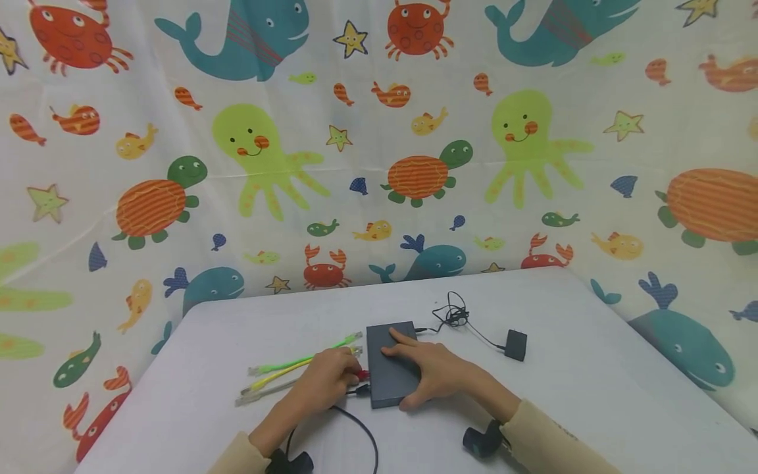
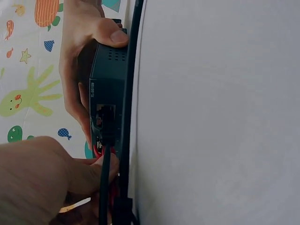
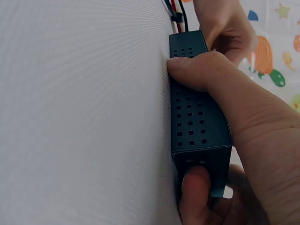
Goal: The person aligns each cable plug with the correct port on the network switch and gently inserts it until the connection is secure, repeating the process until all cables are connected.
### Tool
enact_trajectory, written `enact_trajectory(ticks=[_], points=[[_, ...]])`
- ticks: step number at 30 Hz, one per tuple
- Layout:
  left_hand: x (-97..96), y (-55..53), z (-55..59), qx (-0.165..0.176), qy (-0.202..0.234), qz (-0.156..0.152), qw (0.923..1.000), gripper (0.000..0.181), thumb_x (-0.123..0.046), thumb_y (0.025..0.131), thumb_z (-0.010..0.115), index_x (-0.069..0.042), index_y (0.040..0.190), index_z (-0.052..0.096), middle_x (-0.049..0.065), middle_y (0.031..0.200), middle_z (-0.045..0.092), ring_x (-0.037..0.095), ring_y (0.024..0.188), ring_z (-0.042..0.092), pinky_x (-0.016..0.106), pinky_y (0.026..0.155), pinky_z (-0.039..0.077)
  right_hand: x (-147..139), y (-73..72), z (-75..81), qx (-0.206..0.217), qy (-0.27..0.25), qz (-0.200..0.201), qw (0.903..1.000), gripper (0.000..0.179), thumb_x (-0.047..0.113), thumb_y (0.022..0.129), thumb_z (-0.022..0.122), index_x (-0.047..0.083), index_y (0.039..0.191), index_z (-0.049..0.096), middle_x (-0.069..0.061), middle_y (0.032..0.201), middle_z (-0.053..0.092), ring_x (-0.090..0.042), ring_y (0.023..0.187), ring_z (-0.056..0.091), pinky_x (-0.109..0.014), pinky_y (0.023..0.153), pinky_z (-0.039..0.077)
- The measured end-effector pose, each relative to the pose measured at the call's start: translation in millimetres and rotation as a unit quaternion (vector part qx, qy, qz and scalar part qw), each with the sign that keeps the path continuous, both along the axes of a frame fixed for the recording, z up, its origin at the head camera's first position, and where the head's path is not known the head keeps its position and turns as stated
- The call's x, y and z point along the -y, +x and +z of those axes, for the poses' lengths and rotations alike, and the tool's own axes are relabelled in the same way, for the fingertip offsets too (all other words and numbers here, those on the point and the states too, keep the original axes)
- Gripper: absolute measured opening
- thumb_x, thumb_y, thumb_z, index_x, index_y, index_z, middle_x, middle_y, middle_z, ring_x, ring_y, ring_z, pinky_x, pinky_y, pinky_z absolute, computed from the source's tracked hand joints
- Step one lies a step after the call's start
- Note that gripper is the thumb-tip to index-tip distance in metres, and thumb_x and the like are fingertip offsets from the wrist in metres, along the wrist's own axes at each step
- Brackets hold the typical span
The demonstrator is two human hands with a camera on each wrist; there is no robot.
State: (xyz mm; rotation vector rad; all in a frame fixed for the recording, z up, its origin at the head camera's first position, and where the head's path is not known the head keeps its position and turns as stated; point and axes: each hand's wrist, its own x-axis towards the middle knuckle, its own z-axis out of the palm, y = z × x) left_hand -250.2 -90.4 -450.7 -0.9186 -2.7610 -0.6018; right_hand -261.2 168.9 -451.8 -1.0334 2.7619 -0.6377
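Note:
A dark network switch [image 1: 383, 382] lies flat on the white table. My right hand [image 1: 438, 368] grips it, the thumb against its vented side [image 3: 190, 117] and fingers over the top and around the end. At the port side, my left hand [image 1: 324, 380] pinches the end of a red network cable [image 1: 362, 375]. Its plug is at the ports, but fingers hide whether it is fully in. Beside it, a black network cable [image 2: 105, 178] runs into another port, its black plug [image 1: 362, 390] against the switch.
Green [image 1: 278, 366], yellow [image 1: 278, 376] and grey [image 1: 251, 397] network cables lie to the left. At the back right, a tangled black cord [image 1: 456, 316] links the switch to a power adapter [image 1: 516, 345]. Behind the table hangs a sea-animal curtain [image 1: 355, 230].

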Motion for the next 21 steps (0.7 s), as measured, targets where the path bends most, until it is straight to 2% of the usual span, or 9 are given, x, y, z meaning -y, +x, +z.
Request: enact_trajectory(ticks=[4, 13, 21], points=[[0.8, 0.6, -0.9, 0.007, 0.007, 0.000, 1.0000, 0.010, -0.005, 0.079, 0.073, -0.012, 0.086, 0.076, -0.008, 0.077, 0.063, 0.002, 0.071, 0.056, 0.020, 0.063, 0.048, 2.3, -0.8, 0.7, 0.002, 0.008, 0.002, 1.0000, 0.092, 0.060, 0.065, 0.077, 0.043, 0.146, 0.036, 0.004, 0.163, 0.013, -0.032, 0.142, 0.036, -0.057, 0.105, 0.038], [0.2, 0.1, -2.0, -0.001, 0.010, 0.000, 1.0000, 0.011, -0.005, 0.079, 0.074, -0.012, 0.087, 0.076, -0.008, 0.076, 0.062, 0.002, 0.071, 0.055, 0.020, 0.064, 0.048, 3.2, 1.0, 5.3, 0.006, 0.011, 0.008, 0.9999, 0.092, 0.055, 0.066, 0.079, 0.040, 0.146, 0.037, 0.002, 0.163, 0.013, -0.033, 0.142, 0.036, -0.056, 0.106, 0.038], [-3.3, 1.9, -0.2, -0.008, -0.006, -0.003, 0.9999, 0.010, -0.006, 0.080, 0.072, -0.012, 0.087, 0.075, -0.007, 0.080, 0.064, 0.003, 0.074, 0.057, 0.023, 0.067, 0.050, 0.0, 0.6, 2.4, 0.001, 0.014, 0.001, 0.9999, 0.092, 0.057, 0.065, 0.079, 0.043, 0.145, 0.036, 0.005, 0.163, 0.012, -0.031, 0.142, 0.036, -0.054, 0.107, 0.039]])
